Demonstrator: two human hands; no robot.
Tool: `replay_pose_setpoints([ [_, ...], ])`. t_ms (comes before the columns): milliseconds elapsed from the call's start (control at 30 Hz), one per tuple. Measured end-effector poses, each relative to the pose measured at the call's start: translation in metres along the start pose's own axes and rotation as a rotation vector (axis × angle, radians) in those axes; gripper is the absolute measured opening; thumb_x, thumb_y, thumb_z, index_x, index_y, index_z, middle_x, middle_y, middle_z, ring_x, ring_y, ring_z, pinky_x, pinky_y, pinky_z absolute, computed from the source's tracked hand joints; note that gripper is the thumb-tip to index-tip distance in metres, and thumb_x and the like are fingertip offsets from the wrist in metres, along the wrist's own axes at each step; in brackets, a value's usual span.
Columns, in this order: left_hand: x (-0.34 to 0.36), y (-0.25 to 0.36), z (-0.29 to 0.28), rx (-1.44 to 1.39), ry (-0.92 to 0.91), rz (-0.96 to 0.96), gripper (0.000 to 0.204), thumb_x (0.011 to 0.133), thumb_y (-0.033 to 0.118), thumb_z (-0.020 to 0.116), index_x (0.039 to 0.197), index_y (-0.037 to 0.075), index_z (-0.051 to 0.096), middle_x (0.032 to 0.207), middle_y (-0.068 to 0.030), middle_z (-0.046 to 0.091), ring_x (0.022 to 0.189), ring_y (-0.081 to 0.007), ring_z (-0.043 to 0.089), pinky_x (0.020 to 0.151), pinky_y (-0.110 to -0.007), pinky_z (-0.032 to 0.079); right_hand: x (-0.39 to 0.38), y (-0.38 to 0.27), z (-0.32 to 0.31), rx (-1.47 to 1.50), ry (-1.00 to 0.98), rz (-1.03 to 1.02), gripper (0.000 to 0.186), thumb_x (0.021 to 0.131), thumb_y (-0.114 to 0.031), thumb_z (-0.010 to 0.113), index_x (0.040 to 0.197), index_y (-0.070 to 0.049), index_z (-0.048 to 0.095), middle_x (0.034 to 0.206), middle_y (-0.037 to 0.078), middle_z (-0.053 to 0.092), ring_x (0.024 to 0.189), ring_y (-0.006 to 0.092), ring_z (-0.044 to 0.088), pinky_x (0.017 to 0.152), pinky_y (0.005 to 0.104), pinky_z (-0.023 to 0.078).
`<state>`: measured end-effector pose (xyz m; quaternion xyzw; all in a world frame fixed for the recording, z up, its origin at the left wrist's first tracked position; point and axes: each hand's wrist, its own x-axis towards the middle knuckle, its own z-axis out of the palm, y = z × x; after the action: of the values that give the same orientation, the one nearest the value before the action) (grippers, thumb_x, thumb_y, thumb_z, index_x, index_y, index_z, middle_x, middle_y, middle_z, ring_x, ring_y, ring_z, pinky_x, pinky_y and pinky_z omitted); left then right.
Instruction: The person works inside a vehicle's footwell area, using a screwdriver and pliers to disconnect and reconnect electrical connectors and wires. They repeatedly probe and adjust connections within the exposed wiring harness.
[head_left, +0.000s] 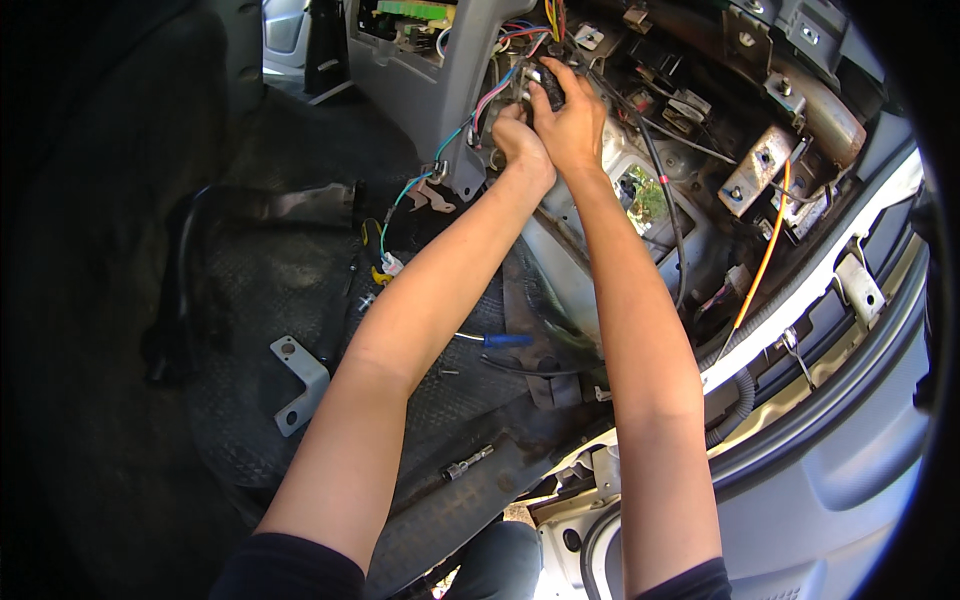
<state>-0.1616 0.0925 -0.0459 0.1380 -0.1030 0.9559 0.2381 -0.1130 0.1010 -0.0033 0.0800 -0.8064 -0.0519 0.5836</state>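
Both my hands are together inside the opened dashboard area, upper middle. My right hand (575, 125) wraps its fingers and thumb around a small dark part with silvery metal (546, 83). Just below and left of it, my left hand (522, 140) has its fingers curled in beside the part; what they hold is hidden. Bundled coloured wires (495, 92) run past my fingers, and a teal wire (406, 187) descends to a white connector (391, 264). A black cable (663, 178) passes to the right of my hand over bare metal.
On the dark floor mat (240, 420) lie a metal bracket (312, 382), a blue-handled screwdriver (508, 340) and a socket piece (460, 466). A grey console (410, 90) with an open fuse box stands at top left. An orange cable (767, 255) and the open door (810, 530) are at right.
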Motion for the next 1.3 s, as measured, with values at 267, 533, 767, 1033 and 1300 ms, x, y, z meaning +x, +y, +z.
replay_pose_setpoints([
  [267, 0.008, 0.009, 0.005, -0.131, -0.101, 0.046, 0.037, 0.101, 0.042, 0.047, 0.107, 0.010, 0.064, 0.108, -0.0067, 0.066, 0.101, -0.0222, 0.061, 0.093, -0.036, 0.048, -0.003, -0.013, -0.004, -0.287, 0.044, 0.416, 0.060, 0.074, -0.041, 0.081, 0.113, 0.003, 0.066, 0.106, 0.024, 0.071, 0.100, 0.0406, 0.069, 0.089, 0.0464, 0.054],
  [533, 0.003, 0.017, 0.011, 0.002, -0.155, -0.061, 0.043, 0.103, 0.052, 0.048, 0.115, 0.013, 0.064, 0.112, -0.0044, 0.067, 0.102, -0.0242, 0.063, 0.093, -0.043, 0.050, 0.000, 0.008, 0.003, -0.069, -0.180, 0.363, 0.068, 0.085, -0.038, 0.073, 0.132, 0.006, 0.051, 0.133, 0.032, 0.054, 0.122, 0.0485, 0.051, 0.106, 0.0519, 0.041],
  [767, 0.000, 0.016, 0.016, -0.010, -0.051, -0.122, 0.044, 0.102, 0.054, 0.050, 0.115, 0.015, 0.065, 0.113, -0.0026, 0.068, 0.103, -0.0220, 0.063, 0.092, -0.040, 0.051, 0.009, 0.028, -0.001, -0.028, -0.275, 0.192, 0.057, 0.088, -0.032, 0.068, 0.128, 0.006, 0.054, 0.128, 0.033, 0.058, 0.122, 0.0501, 0.051, 0.106, 0.0512, 0.040],
  [1033, -0.001, 0.014, 0.016, 0.036, 0.036, -0.073, 0.041, 0.104, 0.052, 0.048, 0.111, 0.015, 0.065, 0.111, -0.0018, 0.068, 0.101, -0.0203, 0.063, 0.092, -0.038, 0.050, 0.011, 0.018, -0.004, -0.061, -0.280, 0.224, 0.050, 0.089, -0.029, 0.068, 0.124, 0.004, 0.058, 0.122, 0.030, 0.063, 0.120, 0.0489, 0.053, 0.105, 0.0503, 0.041],
  [1300, -0.006, 0.015, 0.020, -0.006, -0.009, -0.117, 0.047, 0.103, 0.056, 0.048, 0.115, 0.013, 0.062, 0.115, -0.0026, 0.064, 0.103, -0.0240, 0.062, 0.096, -0.044, 0.049, 0.022, 0.013, -0.009, -0.160, -0.415, 0.288, 0.049, 0.089, -0.030, 0.066, 0.124, 0.003, 0.058, 0.121, 0.031, 0.063, 0.116, 0.0469, 0.059, 0.102, 0.0504, 0.047],
])
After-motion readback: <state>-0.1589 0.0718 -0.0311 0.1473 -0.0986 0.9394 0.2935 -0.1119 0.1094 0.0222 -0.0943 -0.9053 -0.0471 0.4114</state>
